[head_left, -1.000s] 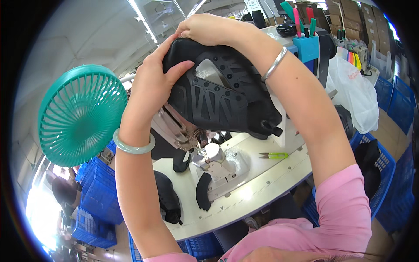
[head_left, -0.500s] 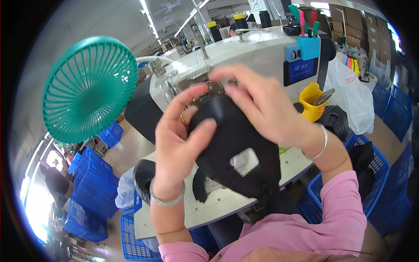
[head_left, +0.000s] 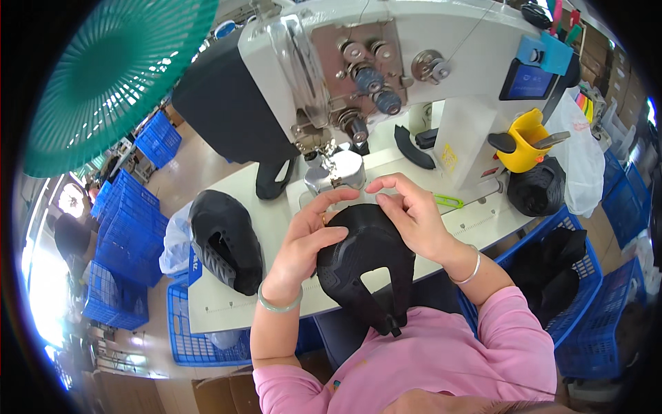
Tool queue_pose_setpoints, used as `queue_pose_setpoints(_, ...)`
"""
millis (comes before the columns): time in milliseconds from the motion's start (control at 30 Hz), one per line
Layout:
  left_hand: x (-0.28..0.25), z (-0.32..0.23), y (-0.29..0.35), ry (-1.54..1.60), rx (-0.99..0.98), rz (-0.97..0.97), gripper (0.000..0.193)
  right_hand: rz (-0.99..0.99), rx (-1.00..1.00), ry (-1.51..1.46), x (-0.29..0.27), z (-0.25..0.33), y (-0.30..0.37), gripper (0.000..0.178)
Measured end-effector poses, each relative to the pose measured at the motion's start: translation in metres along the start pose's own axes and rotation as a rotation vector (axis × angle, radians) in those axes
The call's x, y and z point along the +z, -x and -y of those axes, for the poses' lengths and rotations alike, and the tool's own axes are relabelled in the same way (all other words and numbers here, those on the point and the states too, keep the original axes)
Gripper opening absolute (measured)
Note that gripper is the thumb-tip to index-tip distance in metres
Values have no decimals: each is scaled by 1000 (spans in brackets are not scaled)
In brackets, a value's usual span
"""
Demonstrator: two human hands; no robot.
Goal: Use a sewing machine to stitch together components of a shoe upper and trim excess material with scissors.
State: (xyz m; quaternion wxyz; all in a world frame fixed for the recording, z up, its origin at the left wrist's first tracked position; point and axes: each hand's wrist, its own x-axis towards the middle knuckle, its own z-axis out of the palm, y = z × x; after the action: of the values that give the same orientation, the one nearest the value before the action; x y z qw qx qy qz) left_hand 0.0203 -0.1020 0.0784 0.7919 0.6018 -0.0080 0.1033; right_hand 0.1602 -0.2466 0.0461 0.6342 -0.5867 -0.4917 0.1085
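A black shoe upper [head_left: 358, 238] is between my hands, just in front of the sewing machine's post [head_left: 338, 171]. Its rounded end points toward the machine, and pale table shows through its opening. My left hand [head_left: 303, 238] grips the left side, thumb on top and the other fingers partly hidden behind. On the right edge, my right hand [head_left: 417, 224] closes with the thumb near the rim and the index finger bent above it. The upper sits apart from the needle area [head_left: 321, 148] of the white sewing machine [head_left: 276, 83].
Another black upper [head_left: 224, 241] lies at the table's left. A curved black piece [head_left: 412, 148] and a green-handled tool [head_left: 448, 201] lie right of the post. Further right are a yellow holder [head_left: 520, 152] and a black upper [head_left: 538, 186]. A green fan [head_left: 103, 83] stands upper left; a blue basket [head_left: 586, 290] stands right.
The view has tilted down, showing more of the machine's front and table. The upper has turned a little, its opening now facing me more, and both hands remain on it.
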Motion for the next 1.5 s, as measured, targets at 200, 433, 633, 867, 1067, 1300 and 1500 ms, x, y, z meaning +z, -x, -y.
queue_pose_setpoints(200, -9, 16, 4, -225, -33, -63, 50, 22, 169, -153, 17, -30, 6, 17)
queue_pose_setpoints(433, -33, 48, 6, -23, -70, -130, 41, 84, 304, -275, 27, -58, 7, 13)
queue_pose_setpoints(633, -49, 66, 19, 188, -103, -161, 39, 79, 311, -271, 32, -65, 11, 13)
queue_pose_setpoints(867, -51, 104, 46, 218, -160, -294, 31, 83, 382, -428, 31, -85, 17, 17)
queue_pose_setpoints(1067, -48, 113, 54, 313, -48, -435, 29, 315, 517, -557, 27, -86, 26, 25)
queue_pose_setpoints(1300, -39, 116, 56, 457, 8, -382, 32, 360, 494, -697, 28, -98, 37, 26)
queue_pose_setpoints(1500, -39, 125, 57, 546, 54, -364, 33, 370, 484, -697, 29, -94, 38, 32)
